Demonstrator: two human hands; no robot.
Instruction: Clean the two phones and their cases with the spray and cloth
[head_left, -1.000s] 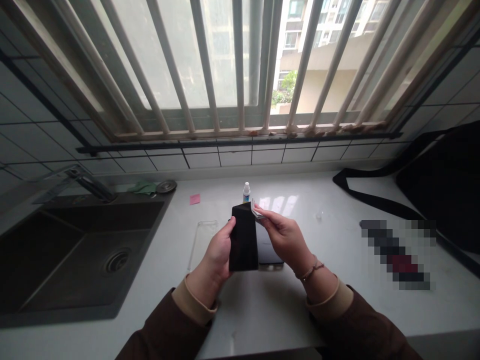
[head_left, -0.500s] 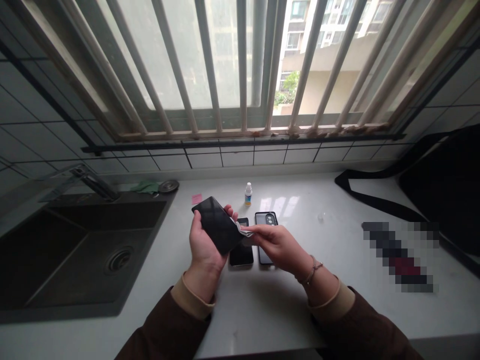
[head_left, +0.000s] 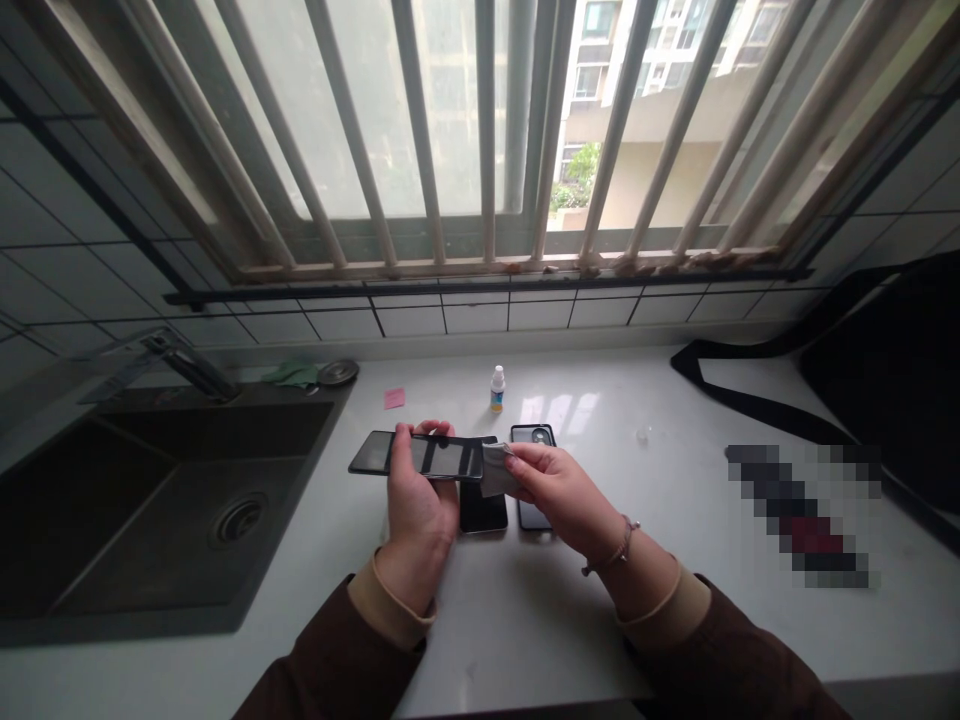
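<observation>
A black smartphone [head_left: 446, 458] lies tilted in my left hand [head_left: 422, 510], thumb across its face and fingers behind it. My right hand [head_left: 559, 490] pinches a small grey cloth [head_left: 496, 472], which hangs at the phone's right end; whether it touches the phone I cannot tell. Beneath them a second dark phone [head_left: 484, 510] rests on the counter, partly covered by the held phone and the cloth. Beside it lies a phone case [head_left: 532, 515] with a black rim and a camera cutout, partly hidden by my right hand.
A small white bottle [head_left: 497, 390] stands behind the phones, and a pink slip [head_left: 394, 399] lies left of it. The dark sink [head_left: 247, 600] with a faucet [head_left: 195, 368] is at left. At right are a black bag [head_left: 885, 350] and a pixelated patch. A barred window backs the counter [head_left: 637, 620].
My left hand has turned the phone from a slant to nearly level, its face reflecting the window. The cloth in my right hand now hangs more spread out by the phone's end.
</observation>
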